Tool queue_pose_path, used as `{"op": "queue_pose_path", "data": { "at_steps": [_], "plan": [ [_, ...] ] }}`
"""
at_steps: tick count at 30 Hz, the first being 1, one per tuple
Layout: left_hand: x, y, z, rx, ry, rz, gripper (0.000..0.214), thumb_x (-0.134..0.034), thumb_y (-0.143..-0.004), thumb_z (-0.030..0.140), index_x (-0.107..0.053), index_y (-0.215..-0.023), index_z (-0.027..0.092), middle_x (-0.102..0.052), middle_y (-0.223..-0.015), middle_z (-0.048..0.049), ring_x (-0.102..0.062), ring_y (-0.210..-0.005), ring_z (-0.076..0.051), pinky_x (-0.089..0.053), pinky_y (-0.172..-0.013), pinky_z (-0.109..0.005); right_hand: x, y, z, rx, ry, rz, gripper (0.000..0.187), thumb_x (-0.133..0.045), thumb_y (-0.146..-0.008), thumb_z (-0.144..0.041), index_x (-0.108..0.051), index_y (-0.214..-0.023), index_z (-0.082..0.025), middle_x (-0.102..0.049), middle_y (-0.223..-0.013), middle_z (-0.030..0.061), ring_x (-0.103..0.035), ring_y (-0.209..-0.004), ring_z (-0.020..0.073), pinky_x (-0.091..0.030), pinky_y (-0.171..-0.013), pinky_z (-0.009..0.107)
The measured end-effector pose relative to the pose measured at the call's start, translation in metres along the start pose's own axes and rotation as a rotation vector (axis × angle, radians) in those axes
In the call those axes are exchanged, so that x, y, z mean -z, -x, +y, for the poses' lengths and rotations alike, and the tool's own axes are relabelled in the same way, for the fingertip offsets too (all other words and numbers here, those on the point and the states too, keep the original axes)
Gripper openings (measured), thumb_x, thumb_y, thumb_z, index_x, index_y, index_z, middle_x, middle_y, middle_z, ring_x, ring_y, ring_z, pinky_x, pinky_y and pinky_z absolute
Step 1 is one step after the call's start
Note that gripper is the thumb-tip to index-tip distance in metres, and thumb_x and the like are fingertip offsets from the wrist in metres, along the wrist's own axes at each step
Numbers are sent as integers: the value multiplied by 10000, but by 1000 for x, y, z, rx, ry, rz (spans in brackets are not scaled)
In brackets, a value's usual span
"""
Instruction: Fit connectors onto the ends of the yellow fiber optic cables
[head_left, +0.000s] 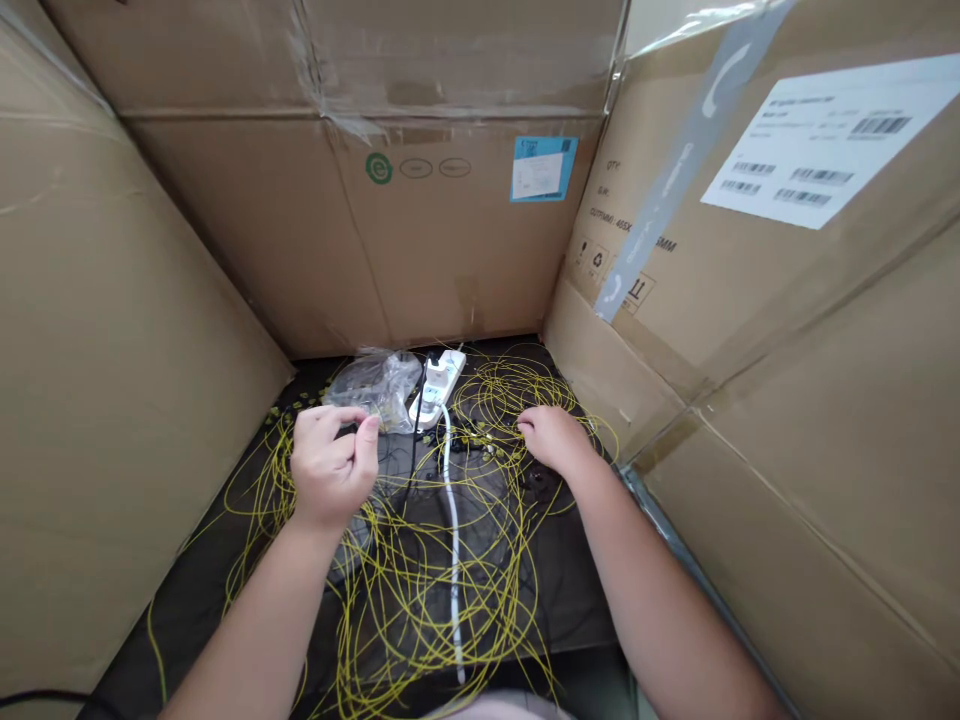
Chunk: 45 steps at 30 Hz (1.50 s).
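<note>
Yellow wire (352, 610) spreads in loose, overlapping loops across a dark surface (577, 590), nearest the bottom edge, where a bit of pale cloth (495, 708) shows. At the lower left corner runs a black cable (45, 694). A thick white cord (454, 560) lies through the middle of the tangle, running away from the viewer, with strands crossing it.

Both bare forearms reach in over the loops, one from each side. The left hand (334, 465) is held above the left part of the wire, fingers curled in and the thumb tip close to the index fingertip; whether a thin strand is pinched between them, I cannot tell. The right hand (555, 437) is lower and farther right, its fingertips at the near edge of a rounder coil (517, 392) of the same wire. Its fingers are bent together, but what they grasp, if anything, cannot be made out.

Between and just beyond the hands, small yellow and dark bits (480, 436) are scattered, too blurred to name. Behind the left hand lies a crumpled clear plastic bag (379, 380), just beside a white power strip (442, 385) with a black plug (433, 362) in it.

Cardboard encloses everything: a left box (112, 380), a right box (787, 420) with grey tape (686, 155) and a barcode label (832, 140), and, farthest, a back box (450, 260) bearing a blue label (544, 168).
</note>
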<state>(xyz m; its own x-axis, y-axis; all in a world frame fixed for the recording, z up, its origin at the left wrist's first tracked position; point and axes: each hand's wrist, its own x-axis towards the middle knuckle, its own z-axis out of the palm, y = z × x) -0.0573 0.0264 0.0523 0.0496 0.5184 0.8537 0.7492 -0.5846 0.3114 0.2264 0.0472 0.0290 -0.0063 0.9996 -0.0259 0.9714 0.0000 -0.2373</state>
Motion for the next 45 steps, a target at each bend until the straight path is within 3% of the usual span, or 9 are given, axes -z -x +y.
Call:
{"op": "queue_pose_path", "data": {
  "at_steps": [9, 20, 23, 26, 31, 34, 37, 42, 45],
  "plan": [
    [5, -2, 14, 86, 39, -47, 247, -631, -673, 169, -590, -441, 244, -656, -742, -48, -548, -781, -232, -423, -785, -428, -18, 4, 0, -5, -4, 5, 250, -483, -822, -284, -693, -956, -257, -695, -908, 71, -634, -830, 203, -456, -720, 293],
    [-1, -3, 31, 35, 98, -87, 244, -628, -682, 127, -556, -471, 228, -639, -741, -50, -545, -768, -218, -443, -740, -403, -21, 11, 8, 29, -230, 165, 267, -477, -840, -339, -680, -977, -233, -705, -813, 24, -639, -718, 150, -463, -661, 232],
    [-13, -5, 44, 48, 204, -185, 185, -612, -714, 150, -598, -553, 242, -637, -735, -52, -559, -752, -212, -453, -723, -388, -22, 13, 7, 89, -317, 283, 272, -481, -844, -333, -686, -972, -208, -705, -791, 32, -637, -697, 152, -467, -659, 235],
    [-34, -10, 60, 45, 295, -339, 81, -593, -749, 197, -658, -766, 243, -652, -779, -60, -573, -774, -204, -453, -744, -368, -25, 14, 4, 209, -428, 453, 229, -514, -834, -298, -701, -922, -199, -708, -841, 44, -646, -729, 157, -479, -698, 243],
    [-76, -16, 76, 182, 311, -568, 207, -535, -807, 301, -664, -918, 183, -642, -776, -50, -575, -742, -172, -447, -717, -316, -28, 17, 1, 435, -512, 636, 183, -536, -833, -235, -691, -919, -190, -695, -826, 53, -636, -722, 139, -482, -701, 233],
    [-90, -16, 80, 192, 312, -676, 241, -509, -827, 340, -691, -884, 193, -638, -772, -41, -567, -705, -149, -438, -659, -276, -29, 20, 0, 486, -490, 652, 190, -513, -842, -196, -688, -916, -190, -668, -748, 45, -603, -653, 124, -470, -643, 223],
    [-94, -15, 81, 123, 271, -708, 253, -481, -846, 308, -708, -809, 203, -631, -734, -37, -559, -694, -144, -421, -653, -268, -30, 21, -2, 487, -481, 670, 193, -500, -847, -191, -688, -889, -185, -651, -718, 45, -586, -634, 121, -458, -629, 221],
    [-86, -17, 82, 14, 100, -708, 256, -477, -829, 223, -675, -674, 173, -629, -701, -55, -551, -711, -170, -400, -685, -298, -32, 17, -3, 490, -466, 539, 198, -488, -863, -233, -679, -885, -187, -669, -770, 44, -602, -690, 128, -444, -658, 218],
    [-74, -25, 85, 11, 127, -671, 238, -485, -812, 195, -635, -631, 159, -623, -679, -52, -538, -684, -164, -395, -674, -299, -34, 13, -1, 408, -416, 442, 197, -501, -858, -272, -684, -857, -198, -685, -802, 33, -614, -724, 133, -435, -683, 216]
  ]
}}
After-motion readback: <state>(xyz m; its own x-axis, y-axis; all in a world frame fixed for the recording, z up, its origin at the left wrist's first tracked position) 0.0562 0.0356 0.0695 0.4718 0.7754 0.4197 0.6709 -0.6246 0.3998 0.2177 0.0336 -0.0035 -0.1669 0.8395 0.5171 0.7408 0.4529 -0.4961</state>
